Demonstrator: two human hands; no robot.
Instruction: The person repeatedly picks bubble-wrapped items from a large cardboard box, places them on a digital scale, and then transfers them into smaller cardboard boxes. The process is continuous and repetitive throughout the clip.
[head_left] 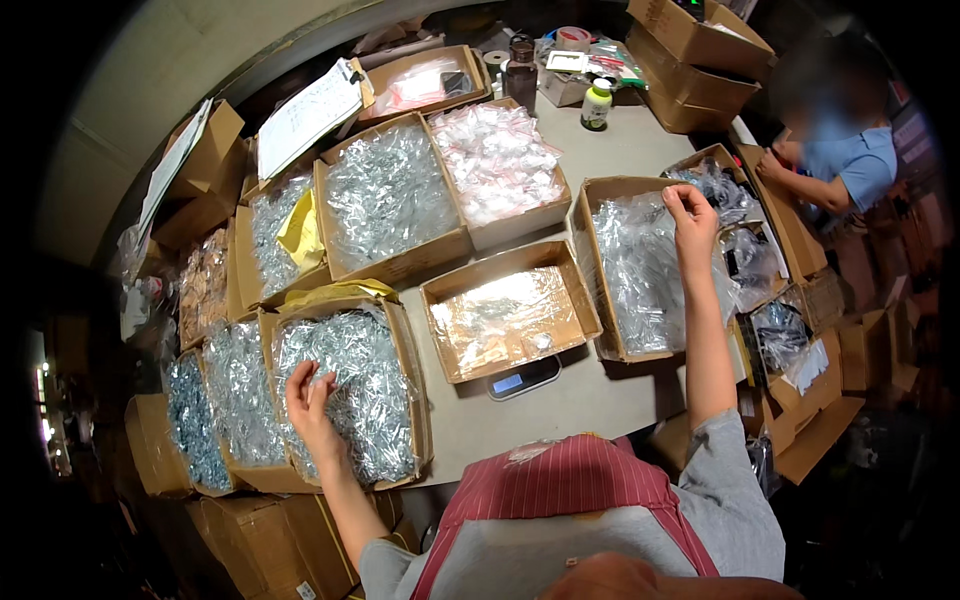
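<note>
My left hand (314, 408) hovers at the near left side of a cardboard box of loose silver screw-like metal pieces (350, 385). Its fingers are apart and I see nothing held in them. Raised over a box of clear plastic bags (640, 275) on the right, my right hand (692, 222) has thumb and fingertips pinched together. Whatever is in that pinch, if anything, is too small to make out. Between the hands, a shallow cardboard box (585, 318) lined with clear film sits on a small digital scale (525, 379) with a lit display.
Boxes of bagged metal parts (390, 190) and white packets (495, 165) line the table's far side. A dark bottle (520, 75) and a green bottle (596, 105) stand behind. A person in blue (850, 165) works at far right. Stacked cartons (695, 65) stand at back right.
</note>
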